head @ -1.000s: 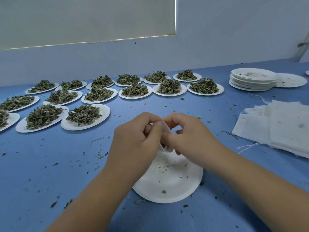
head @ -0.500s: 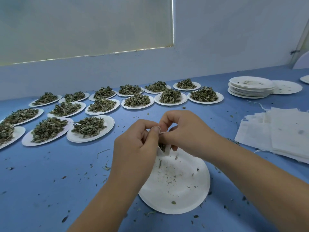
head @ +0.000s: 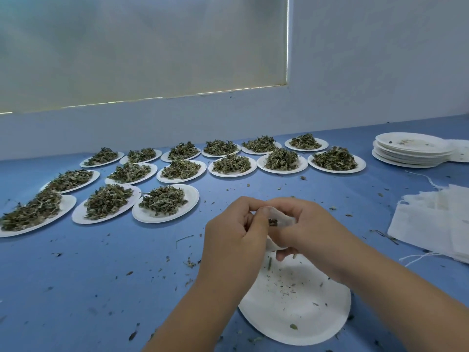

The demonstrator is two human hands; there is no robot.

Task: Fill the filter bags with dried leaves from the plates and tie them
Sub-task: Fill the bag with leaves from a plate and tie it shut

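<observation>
While the left hand (head: pixel 232 240) and the right hand (head: pixel 313 232) meet in the middle, their fingers curl in and pinch the top of a small white bag (head: pixel 281 219). The bag hangs between the two hands, just above the near plate (head: pixel 299 311). A few dark leaves (head: pixel 272 222) peek out at its mouth, so it has leaves in it, but how full it is I cannot tell. No knot shows, and the hands hide the string, so I think closing and tying this bag is the job right now, and it is not done. The near plate holds only crumbs, so its leaves seem to have gone into the bag. Further out on the blue table (head: pixel 101 275), many full plates (head: pixel 165 204) sit in rows to the left and behind, and each one needs a bag. On the right lies a pile of flat bags (head: pixel 436 219) with loose strings. Far off on the right is a stack of bare plates (head: pixel 411 151), so some plates look finished. No tied bags are in view. Most of the work is left to do.
</observation>
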